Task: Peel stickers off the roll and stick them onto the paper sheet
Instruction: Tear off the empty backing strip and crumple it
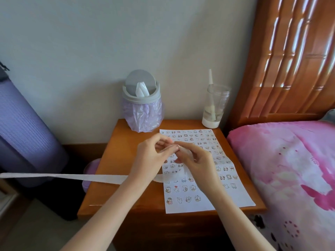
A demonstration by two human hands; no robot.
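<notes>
A white paper sheet (206,201) covered with several rows of small cartoon stickers lies on the right half of a wooden bedside table (117,160). Both hands meet above the sheet's upper middle. My left hand (150,156) holds the end of a long white backing strip (72,177) that trails off to the left past the table edge. My right hand (192,160) pinches at the strip's end between thumb and forefinger. The sticker itself is hidden by the fingers. The roll is not in view.
A small grey-lidded bin (142,104) with a purple liner stands at the table's back. A clear plastic jar (215,105) with a white nozzle stands at the back right. A pink bed (290,169) borders the right, a purple rolled mat (23,129) the left.
</notes>
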